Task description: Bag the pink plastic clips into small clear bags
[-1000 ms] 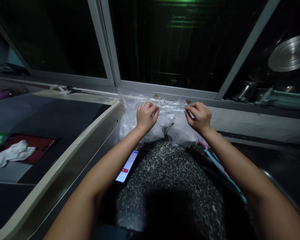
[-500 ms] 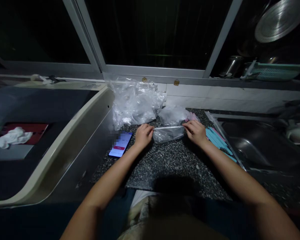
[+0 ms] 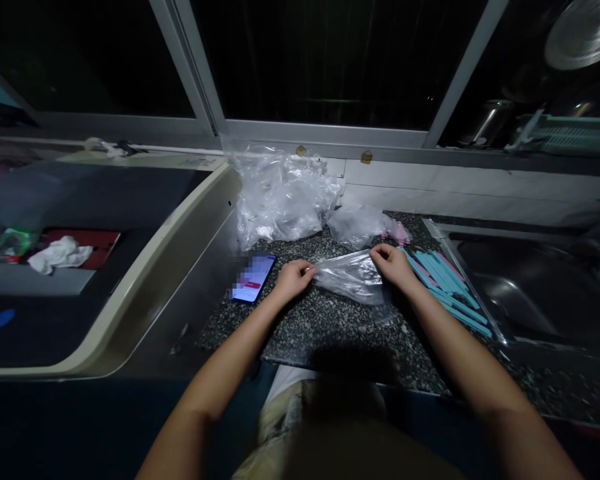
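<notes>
A clear plastic bag is stretched between my two hands, just above the speckled dark counter. My left hand pinches its left top corner. At the other top corner, my right hand has its fingers closed on the edge, a little higher than the left. The bag's lower part hangs loose and crumpled toward me. Left of my left hand lies a phone with its screen lit. To the right of my right hand, several light-blue flat strips lie in a loose bunch, with some pink among them.
A large heap of clear plastic bags stands against the wall, with a smaller bag pile and pink pieces beside it. A metal sink is on the right. A cream-rimmed stove borders the left, holding a white cloth.
The bag has tilted, its right corner now higher, and its lower part spreads wider toward me. Both hands keep their hold. The whole view has shifted slightly.
</notes>
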### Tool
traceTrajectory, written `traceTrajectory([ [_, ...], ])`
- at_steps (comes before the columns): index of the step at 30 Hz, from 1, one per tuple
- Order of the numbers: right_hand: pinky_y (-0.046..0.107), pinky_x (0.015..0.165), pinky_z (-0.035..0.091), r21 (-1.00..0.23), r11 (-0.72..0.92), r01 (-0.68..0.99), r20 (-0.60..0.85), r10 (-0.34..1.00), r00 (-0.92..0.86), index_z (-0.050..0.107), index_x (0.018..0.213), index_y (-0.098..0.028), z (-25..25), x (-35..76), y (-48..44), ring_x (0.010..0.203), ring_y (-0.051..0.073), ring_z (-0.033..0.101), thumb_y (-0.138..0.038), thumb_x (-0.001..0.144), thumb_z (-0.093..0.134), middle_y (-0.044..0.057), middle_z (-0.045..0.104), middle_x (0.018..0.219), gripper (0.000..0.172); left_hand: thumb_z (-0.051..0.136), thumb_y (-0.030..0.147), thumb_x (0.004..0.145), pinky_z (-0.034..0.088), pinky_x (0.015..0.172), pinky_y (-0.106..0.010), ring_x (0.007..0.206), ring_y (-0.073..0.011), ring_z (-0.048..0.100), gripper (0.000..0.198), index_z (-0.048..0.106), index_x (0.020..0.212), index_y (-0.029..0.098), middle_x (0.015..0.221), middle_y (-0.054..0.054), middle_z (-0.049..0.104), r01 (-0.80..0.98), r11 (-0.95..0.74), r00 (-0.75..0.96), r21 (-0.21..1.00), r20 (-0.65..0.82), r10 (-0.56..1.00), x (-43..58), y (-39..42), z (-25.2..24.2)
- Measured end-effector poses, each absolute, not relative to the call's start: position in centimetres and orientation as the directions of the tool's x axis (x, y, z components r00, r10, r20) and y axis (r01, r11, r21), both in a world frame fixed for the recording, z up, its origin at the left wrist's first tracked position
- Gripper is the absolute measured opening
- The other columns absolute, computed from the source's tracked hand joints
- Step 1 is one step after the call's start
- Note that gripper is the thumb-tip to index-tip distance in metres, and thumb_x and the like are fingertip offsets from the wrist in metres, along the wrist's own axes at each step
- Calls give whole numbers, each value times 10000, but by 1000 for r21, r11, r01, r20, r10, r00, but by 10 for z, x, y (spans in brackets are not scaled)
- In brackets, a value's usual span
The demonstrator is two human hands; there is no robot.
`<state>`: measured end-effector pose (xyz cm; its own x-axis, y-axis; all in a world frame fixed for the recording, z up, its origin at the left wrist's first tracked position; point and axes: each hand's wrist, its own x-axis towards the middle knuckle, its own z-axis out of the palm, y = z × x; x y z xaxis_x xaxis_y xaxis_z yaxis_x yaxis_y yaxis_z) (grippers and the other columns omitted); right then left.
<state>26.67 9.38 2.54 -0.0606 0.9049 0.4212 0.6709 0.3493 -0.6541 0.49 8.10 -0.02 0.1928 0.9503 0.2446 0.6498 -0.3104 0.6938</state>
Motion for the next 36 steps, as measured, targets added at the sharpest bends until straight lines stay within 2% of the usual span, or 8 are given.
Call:
traceTrajectory([
  [3, 249, 551, 414, -661, 312, 682, 381, 923, -54, 613, 670, -175, 6, 256, 108, 585, 152, 556, -287, 736, 498, 20, 634, 630, 174, 509, 291, 778, 366, 893, -424, 874, -232, 574, 200, 670, 815, 177, 843, -72, 677, 815, -321, 169, 482, 332, 928, -2, 79, -1],
  [5, 253, 573, 425, -653, 303, 694, 363, 929, -65, 626, 682, -171, 2, 247, 117, 602, 154, 567, -260, 733, 511, 23, 647, 648, 154, 492, 298, 792, 334, 920, -456, 908, -245, 564, 218, 668, 848, 183, 868, -75, 672, 861, -278, 134, 426, 338, 932, -5, 79, -1],
  [9, 250, 580, 432, -599, 307, 740, 326, 937, -125, 656, 799, -160, 11, 242, 124, 605, 144, 566, -225, 729, 545, 34, 665, 702, 147, 470, 306, 801, 379, 862, -413, 916, -250, 564, 251, 661, 891, 170, 906, -92, 662, 889, -201, 83, 412, 287, 954, -11, 84, -4],
  [15, 278, 625, 452, -397, 455, 797, 420, 862, -282, 656, 847, -165, 23, 278, 83, 672, 151, 577, -247, 773, 530, 55, 652, 778, 168, 441, 303, 803, 415, 795, -324, 874, -220, 578, 282, 660, 891, 149, 905, -101, 664, 888, -176, 70, 426, 252, 965, -15, 90, -11],
  [21, 329, 701, 480, -254, 596, 761, 351, 790, -502, 655, 860, -197, 11, 318, 13, 772, 181, 590, -288, 810, 524, 66, 642, 799, 167, 417, 311, 804, 406, 806, -346, 910, -248, 586, 294, 664, 864, 163, 923, -113, 669, 934, -126, 33, 335, 269, 963, -3, 104, 5],
  [29, 311, 632, 474, -119, 557, 822, 332, 802, -496, 649, 974, -183, -5, 327, -39, 756, 190, 561, -287, 822, 508, 84, 604, 806, 232, 461, 276, 769, 428, 747, -406, 961, -340, 560, 312, 614, 979, 102, 985, -208, 623, 936, 61, -128, 346, 175, 976, 9, 136, 15],
  [33, 312, 642, 458, -98, 551, 829, 338, 802, -493, 639, 998, -192, -5, 333, -41, 768, 190, 547, -297, 824, 506, 82, 599, 827, 243, 512, 234, 742, 390, 829, -459, 1050, -347, 476, 410, 514, 1128, 95, 1075, -211, 547, 919, -107, -96, 379, 478, 873, 15, 115, 24],
  [36, 313, 650, 439, -32, 617, 786, 310, 754, -579, 640, 974, -183, -6, 334, -37, 759, 183, 526, -317, 830, 501, 83, 600, 828, 241, 472, 250, 792, 414, 817, -399, 952, -257, 503, 222, 592, 952, 156, 945, -120, 577, 778, -522, 308, 349, 512, 802, 39, 83, 19],
])
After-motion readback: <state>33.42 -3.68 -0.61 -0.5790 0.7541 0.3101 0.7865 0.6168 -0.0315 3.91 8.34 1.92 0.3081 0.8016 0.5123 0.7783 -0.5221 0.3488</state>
